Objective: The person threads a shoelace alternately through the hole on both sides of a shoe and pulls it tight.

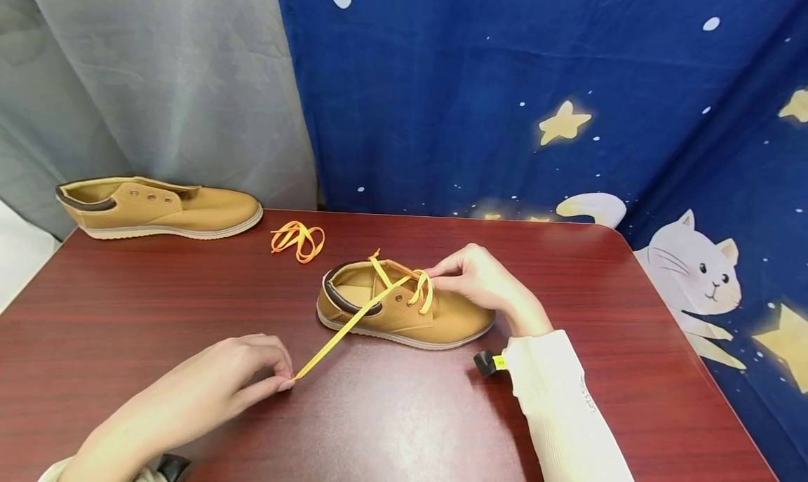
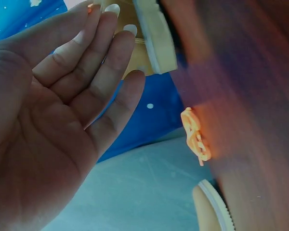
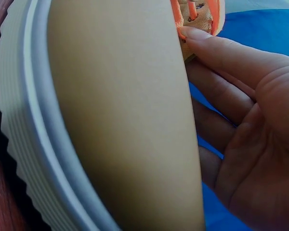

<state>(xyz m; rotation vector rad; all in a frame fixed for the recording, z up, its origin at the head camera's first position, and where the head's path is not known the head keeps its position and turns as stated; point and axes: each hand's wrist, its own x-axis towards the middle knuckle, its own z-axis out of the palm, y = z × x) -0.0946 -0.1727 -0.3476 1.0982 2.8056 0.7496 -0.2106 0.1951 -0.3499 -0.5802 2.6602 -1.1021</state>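
Unlaced tan shoe (image 1: 158,214) at far left back, on table (image 1: 404,412), toe pointing right, eyelets bare. Left hand (image 1: 236,363) at front left, thumb and fingertips together, clamped on the end of the yellow-orange lace (image 1: 346,327); strand pulled taut, diagonal up to the laced shoe. Loose bundled lace (image 1: 298,241) behind, right of the unlaced shoe. Laced tan shoe (image 1: 404,324) upright mid-table, toe right, lace through its eyelets, another lace end up by the opening. Right hand (image 1: 480,278) over its toe side, thumb and fingers pinching lace near the eyelets; can't tell if the tongue is caught too. White sleeve (image 1: 562,391) behind that hand. Starry blue curtain (image 1: 442,96) backs the right side.
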